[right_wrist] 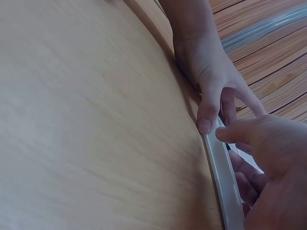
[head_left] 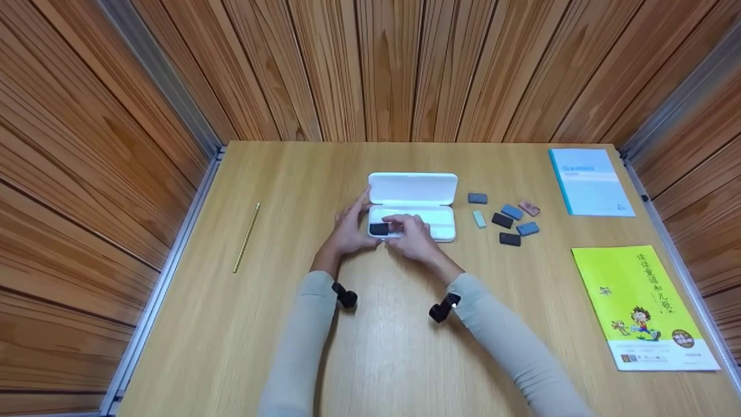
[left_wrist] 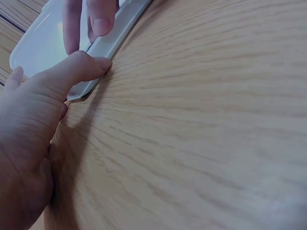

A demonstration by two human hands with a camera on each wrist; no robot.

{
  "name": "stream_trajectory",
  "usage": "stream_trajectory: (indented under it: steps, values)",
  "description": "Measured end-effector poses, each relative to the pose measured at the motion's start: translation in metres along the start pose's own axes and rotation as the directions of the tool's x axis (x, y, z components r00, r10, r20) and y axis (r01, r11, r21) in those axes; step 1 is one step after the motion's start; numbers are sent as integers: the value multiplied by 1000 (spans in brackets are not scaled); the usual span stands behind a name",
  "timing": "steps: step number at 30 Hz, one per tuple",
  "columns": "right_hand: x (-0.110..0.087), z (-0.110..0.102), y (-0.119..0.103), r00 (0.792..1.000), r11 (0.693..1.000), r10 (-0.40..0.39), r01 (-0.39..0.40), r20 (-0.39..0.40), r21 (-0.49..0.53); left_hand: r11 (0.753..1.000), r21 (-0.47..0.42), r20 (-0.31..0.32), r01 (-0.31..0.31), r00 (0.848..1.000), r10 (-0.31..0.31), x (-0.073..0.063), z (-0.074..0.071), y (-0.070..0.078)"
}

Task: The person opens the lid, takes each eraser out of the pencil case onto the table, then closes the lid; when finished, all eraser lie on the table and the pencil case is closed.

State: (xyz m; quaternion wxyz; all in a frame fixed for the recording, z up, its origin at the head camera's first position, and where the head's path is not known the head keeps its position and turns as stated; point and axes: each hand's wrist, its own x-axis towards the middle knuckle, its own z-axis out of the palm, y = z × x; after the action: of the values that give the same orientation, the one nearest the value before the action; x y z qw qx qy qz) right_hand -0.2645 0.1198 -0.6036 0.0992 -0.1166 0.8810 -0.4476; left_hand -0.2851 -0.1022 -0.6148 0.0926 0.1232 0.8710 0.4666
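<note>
An opened white pencil case [head_left: 413,189] lies on the table with its lid tilted back, away from me. My left hand [head_left: 349,227] grips its left end, the thumb [left_wrist: 91,68] along the front rim and the fingers round the side and back. In the left part of the tray sits a small black block [head_left: 379,229], like an eraser. My right hand [head_left: 412,236] reaches over the front rim, fingers bent into the tray at the block's right end, thumb [right_wrist: 235,130] close above the rim. I cannot tell whether these fingers pinch the block.
Several small black, grey, blue and pink blocks [head_left: 510,239] lie right of the case, with a light teal one [head_left: 479,219]. A gold pencil [head_left: 246,237] lies far left. At right are a pale blue booklet [head_left: 593,182] and a yellow-green book [head_left: 642,307]. Wooden walls surround the table.
</note>
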Motion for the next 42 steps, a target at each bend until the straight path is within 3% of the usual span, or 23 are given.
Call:
stream_trajectory:
  steps: [6,12,25,30,35,39,42]
  values:
    - [3,3,-2,1000,998,13,-12,-9,60,1000,3,-2,-13,1000,13,0,0,0]
    - [8,6,3,999,999,-12,14,-37,47,1000,10,-3,-29,1000,30,0,0,0]
    - [23,17,29,997,998,-23,27,-79,53,1000,19,20,-7,1000,6,-1,-3,3]
    - [17,15,21,991,996,-69,74,-111,43,999,17,29,-27,999,26,1,-5,3]
    - [12,13,14,990,997,-62,68,-128,43,1000,15,19,-24,1000,24,1,-5,4]
    - [13,13,16,991,998,-54,59,-123,38,1000,5,15,1,1000,-2,-1,-3,4]
    - [13,11,20,990,995,-77,83,-115,57,1000,2,21,-13,1000,13,-2,-3,4]
